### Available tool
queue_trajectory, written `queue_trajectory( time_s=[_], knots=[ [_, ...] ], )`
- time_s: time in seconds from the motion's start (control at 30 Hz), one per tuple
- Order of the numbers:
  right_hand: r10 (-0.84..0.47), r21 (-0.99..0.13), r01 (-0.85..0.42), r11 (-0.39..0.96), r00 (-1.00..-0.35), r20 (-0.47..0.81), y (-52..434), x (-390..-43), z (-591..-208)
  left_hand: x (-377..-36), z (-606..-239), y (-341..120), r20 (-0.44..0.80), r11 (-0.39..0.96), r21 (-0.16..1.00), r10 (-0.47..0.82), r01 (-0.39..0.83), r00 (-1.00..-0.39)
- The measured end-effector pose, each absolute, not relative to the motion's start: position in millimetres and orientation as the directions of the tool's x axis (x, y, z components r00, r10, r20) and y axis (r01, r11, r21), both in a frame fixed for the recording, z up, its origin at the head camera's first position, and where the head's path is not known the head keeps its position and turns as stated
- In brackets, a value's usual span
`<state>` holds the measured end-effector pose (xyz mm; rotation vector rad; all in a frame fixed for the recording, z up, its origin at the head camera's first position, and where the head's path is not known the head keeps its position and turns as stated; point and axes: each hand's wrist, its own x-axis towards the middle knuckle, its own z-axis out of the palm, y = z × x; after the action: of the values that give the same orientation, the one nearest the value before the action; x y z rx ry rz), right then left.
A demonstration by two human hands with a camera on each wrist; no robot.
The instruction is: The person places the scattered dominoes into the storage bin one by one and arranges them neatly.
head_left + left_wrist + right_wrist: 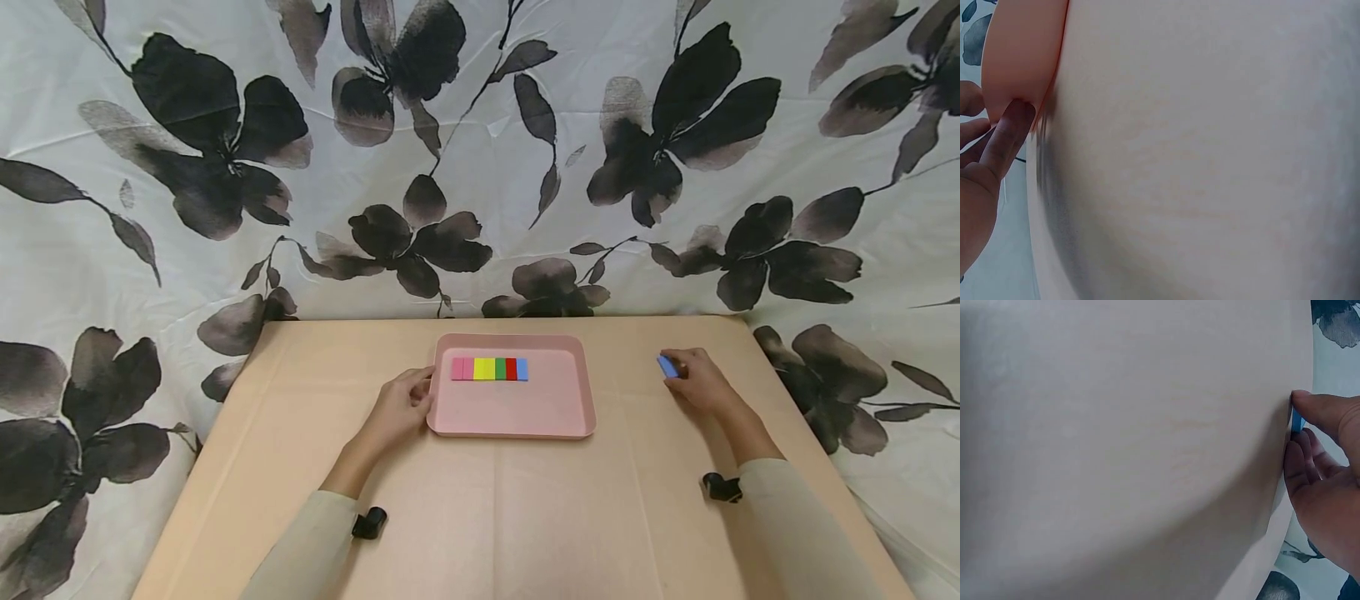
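Right hand (696, 382) hides most of blue block (667, 367)

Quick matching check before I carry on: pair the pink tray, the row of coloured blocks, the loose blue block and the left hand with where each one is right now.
Things:
1. pink tray
2. row of coloured blocks
3. loose blue block
4. left hand

Places:
A. pinched by the right hand
B. on the tan table, mid-table
C. touching the tray's left rim
D. inside the tray, along its far side

Pairs: 1-B, 2-D, 3-A, 4-C
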<state>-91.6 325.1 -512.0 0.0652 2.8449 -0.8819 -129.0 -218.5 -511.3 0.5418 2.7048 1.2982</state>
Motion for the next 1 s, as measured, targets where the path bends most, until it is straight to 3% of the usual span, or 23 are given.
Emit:
queue_trajectory(
  time_s=[0.43, 1.0],
  knots=[
    [-0.051, -0.56, 0.02, 0.828, -0.993, -0.11, 336, -112, -518, -133, -518, -211, 0.094, 0.566, 0.777, 0.327, 0.275, -0.94],
    [-0.025, -0.553, 0.03, 0.832, -0.995, -0.093, 342, -135, -522, -141, -527, -200, 0.148, 0.573, 0.762, 0.298, 0.301, -0.943]
  ],
)
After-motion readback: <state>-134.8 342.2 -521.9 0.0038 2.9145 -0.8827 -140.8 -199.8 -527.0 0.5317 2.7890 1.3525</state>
